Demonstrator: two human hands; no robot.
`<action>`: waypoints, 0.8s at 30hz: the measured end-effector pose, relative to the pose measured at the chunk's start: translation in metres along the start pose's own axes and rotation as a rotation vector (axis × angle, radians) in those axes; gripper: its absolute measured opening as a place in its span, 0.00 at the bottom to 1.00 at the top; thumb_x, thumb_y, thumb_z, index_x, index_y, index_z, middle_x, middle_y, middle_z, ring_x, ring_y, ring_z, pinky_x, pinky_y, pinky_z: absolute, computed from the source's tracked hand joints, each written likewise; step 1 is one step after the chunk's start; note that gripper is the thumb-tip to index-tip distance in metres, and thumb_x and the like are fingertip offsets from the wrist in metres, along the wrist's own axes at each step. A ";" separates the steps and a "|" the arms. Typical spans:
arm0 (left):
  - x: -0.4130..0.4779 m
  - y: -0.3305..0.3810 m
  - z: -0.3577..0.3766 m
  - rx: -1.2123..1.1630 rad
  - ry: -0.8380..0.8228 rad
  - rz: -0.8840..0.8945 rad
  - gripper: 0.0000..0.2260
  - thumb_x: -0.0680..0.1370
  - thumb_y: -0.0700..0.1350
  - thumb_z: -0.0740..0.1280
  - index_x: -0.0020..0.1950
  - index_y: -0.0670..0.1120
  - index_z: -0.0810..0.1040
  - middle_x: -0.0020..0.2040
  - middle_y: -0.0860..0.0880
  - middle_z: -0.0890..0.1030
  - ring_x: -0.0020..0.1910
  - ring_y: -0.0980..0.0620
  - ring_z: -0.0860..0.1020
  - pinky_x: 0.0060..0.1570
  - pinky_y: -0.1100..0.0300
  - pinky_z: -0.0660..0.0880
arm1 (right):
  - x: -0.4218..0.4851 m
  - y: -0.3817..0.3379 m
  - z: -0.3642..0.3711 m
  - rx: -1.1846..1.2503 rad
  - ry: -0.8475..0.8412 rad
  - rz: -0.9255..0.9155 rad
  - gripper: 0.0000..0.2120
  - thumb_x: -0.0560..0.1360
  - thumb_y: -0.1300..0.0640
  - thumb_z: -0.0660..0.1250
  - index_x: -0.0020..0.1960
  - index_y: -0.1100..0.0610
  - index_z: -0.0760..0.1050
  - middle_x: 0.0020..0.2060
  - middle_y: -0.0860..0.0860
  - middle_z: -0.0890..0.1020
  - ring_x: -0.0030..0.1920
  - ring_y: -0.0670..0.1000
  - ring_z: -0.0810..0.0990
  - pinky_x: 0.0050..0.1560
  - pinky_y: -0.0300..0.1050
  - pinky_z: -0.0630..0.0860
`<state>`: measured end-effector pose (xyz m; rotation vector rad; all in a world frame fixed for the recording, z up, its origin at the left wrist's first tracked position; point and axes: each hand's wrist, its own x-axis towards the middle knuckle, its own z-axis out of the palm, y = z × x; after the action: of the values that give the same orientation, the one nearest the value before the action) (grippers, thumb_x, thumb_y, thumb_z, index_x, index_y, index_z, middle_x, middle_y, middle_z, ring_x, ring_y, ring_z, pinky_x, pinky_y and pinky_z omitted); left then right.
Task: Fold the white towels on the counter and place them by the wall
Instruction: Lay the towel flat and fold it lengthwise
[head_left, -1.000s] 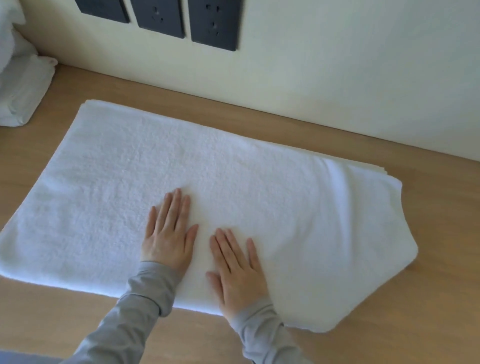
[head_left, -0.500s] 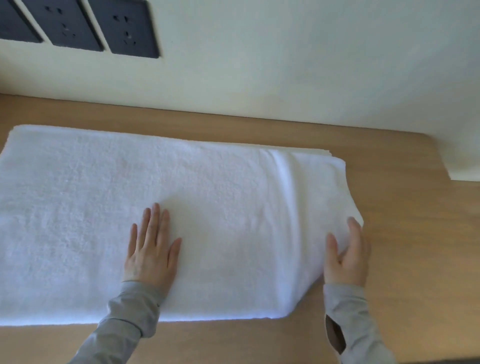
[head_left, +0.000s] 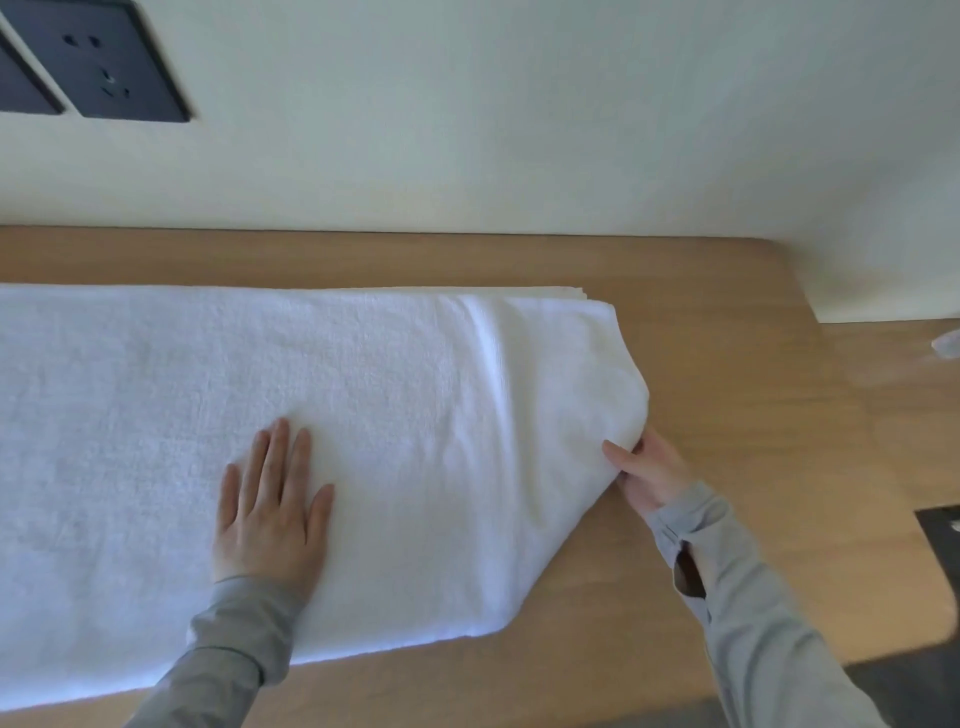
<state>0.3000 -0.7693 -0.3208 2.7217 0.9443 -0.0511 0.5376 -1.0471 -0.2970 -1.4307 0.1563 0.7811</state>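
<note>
A large white towel (head_left: 363, 405) lies flat and folded in layers on the wooden counter (head_left: 727, 395), running off the left edge of view. My left hand (head_left: 270, 499) presses flat on the towel near its front middle, fingers spread. My right hand (head_left: 647, 470) pinches the towel's right end, thumb on top and fingers tucked under the cloth, which is bunched and slightly raised there.
The cream wall (head_left: 519, 130) runs along the counter's back edge, with dark socket plates (head_left: 111, 62) at the upper left. The wall steps forward at the right (head_left: 883, 291). A dark object (head_left: 943, 535) sits at the counter's right edge.
My right hand has slid from the towel's middle to its right end and has taken hold of the edge. The view has swung right; the left hand stays pressed down.
</note>
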 end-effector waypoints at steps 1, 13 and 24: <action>0.000 0.000 0.000 0.000 -0.001 0.000 0.30 0.76 0.60 0.39 0.77 0.49 0.48 0.77 0.51 0.50 0.76 0.53 0.48 0.75 0.51 0.44 | -0.001 0.002 -0.001 0.065 -0.022 0.014 0.20 0.71 0.72 0.61 0.61 0.59 0.71 0.56 0.54 0.80 0.56 0.53 0.80 0.53 0.46 0.80; 0.000 -0.001 -0.002 0.007 -0.005 0.002 0.30 0.77 0.59 0.41 0.77 0.48 0.50 0.77 0.49 0.52 0.76 0.51 0.50 0.75 0.49 0.46 | 0.003 -0.006 0.047 0.166 0.009 0.125 0.29 0.55 0.56 0.81 0.54 0.58 0.78 0.47 0.54 0.85 0.52 0.57 0.82 0.45 0.50 0.79; 0.000 -0.003 -0.004 -0.019 0.003 0.010 0.30 0.77 0.57 0.43 0.76 0.47 0.56 0.77 0.48 0.55 0.75 0.49 0.54 0.74 0.48 0.49 | 0.000 -0.070 0.070 -1.070 0.225 0.073 0.19 0.70 0.40 0.68 0.49 0.54 0.72 0.40 0.46 0.76 0.38 0.48 0.75 0.37 0.41 0.69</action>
<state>0.2980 -0.7659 -0.3173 2.7093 0.9276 -0.0362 0.5526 -0.9785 -0.2272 -2.5386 -0.0618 0.7897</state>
